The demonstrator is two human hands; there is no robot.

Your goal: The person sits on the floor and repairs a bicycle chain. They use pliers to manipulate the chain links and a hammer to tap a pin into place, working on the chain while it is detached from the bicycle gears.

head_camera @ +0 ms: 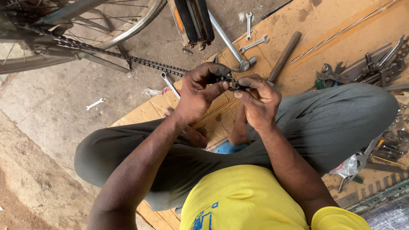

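Both hands are working close together in front of the knees, thumbs and fingertips almost touching. The left hand (199,91) is pinching a run of the bicycle chain (128,57) between thumb and curled forefinger, and the right hand (257,96) is closing its fingertips on the links right beside it, so both are clamped on the same short stretch. What exactly sits between the two thumbs is too small and dark to make out.

The chain is looking like a greasy steel thing: heavy for its thickness, limp along its length but stiff sideways, and probably slippery under the fingers. It is likely handling best when gripped across the side plates, close to the link being worked, as both hands are doing now.

From the hands the chain is trailing up and to the left, hanging taut toward the rear wheel (76,25) of the bicycle, well apart from the body. The person is squatting on a sheet of cardboard (324,25) laid on the concrete floor. A hammer (284,56) is lying just beyond the right hand, a ring spanner (169,84) is lying just past the left hand, and two small spanners (251,34) are resting farther out.
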